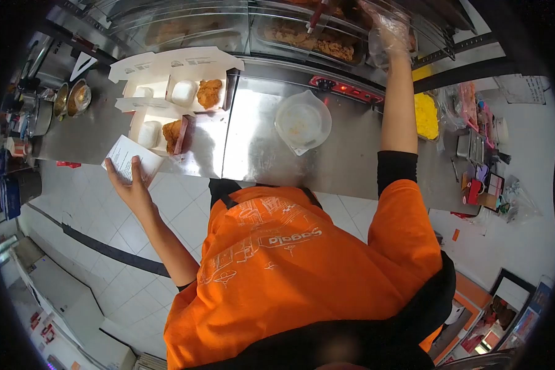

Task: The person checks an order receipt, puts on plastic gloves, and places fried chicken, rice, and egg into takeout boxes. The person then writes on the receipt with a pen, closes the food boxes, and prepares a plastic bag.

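My left hand [129,188] grips a white printed box flap [131,155] at the counter's front edge. That flap adjoins an open cardboard meal box [143,117] with a white wrapped portion [148,134] and a piece of fried chicken [172,134]. Behind it stands another open meal box [160,73], holding a white portion [184,92] and fried chicken [209,93]. In a clear plastic glove, my right hand [393,34] reaches into the heated display case at the upper right. What its fingers touch there is blurred and hard to make out.
A translucent plastic bowl [303,121] rests on the steel counter [262,151]. Trays of fried food [308,43] sit in the case, above a red control panel [346,89]. Yellow food [425,116] lies at right; metal bowls [79,98] stand at left.
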Demonstrator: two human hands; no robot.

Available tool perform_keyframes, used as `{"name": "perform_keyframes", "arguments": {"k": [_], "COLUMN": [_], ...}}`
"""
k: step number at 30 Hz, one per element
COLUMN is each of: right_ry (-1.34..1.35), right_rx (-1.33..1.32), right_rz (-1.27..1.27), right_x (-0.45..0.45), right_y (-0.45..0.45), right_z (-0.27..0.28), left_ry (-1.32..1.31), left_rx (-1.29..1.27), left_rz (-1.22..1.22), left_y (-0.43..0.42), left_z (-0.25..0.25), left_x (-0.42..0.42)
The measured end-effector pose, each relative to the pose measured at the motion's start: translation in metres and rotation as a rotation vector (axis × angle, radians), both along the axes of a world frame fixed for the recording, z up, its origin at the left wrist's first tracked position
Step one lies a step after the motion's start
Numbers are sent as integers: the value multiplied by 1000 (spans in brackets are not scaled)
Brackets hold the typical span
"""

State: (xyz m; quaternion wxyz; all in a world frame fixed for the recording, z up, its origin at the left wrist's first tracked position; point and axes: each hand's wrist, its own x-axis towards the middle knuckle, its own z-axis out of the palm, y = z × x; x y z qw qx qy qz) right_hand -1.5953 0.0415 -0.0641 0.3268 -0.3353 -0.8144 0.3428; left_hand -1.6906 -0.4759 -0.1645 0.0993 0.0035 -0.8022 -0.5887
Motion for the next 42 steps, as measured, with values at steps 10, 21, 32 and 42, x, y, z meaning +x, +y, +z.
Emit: {"name": "perform_keyframes", "arguments": {"k": [10, 21, 32, 42], "right_ry": [-450, -168, -634, -286], "right_rx": [474, 938, 381, 302], "right_rz": [-252, -263, 6, -162], "right_x": [-8, -7, -11, 13], "right_y": [-21, -15, 43, 33], "right_z": [3, -28, -17, -26], "left_ry": [-24, -9, 8, 43], "left_rx": [-4, 1, 1, -56], "left_rz": [-39, -68, -70, -60], "left_y": [8, 4, 6, -13], "left_z": [1, -9, -9, -19], "left_x": [1, 0, 2, 1]}}
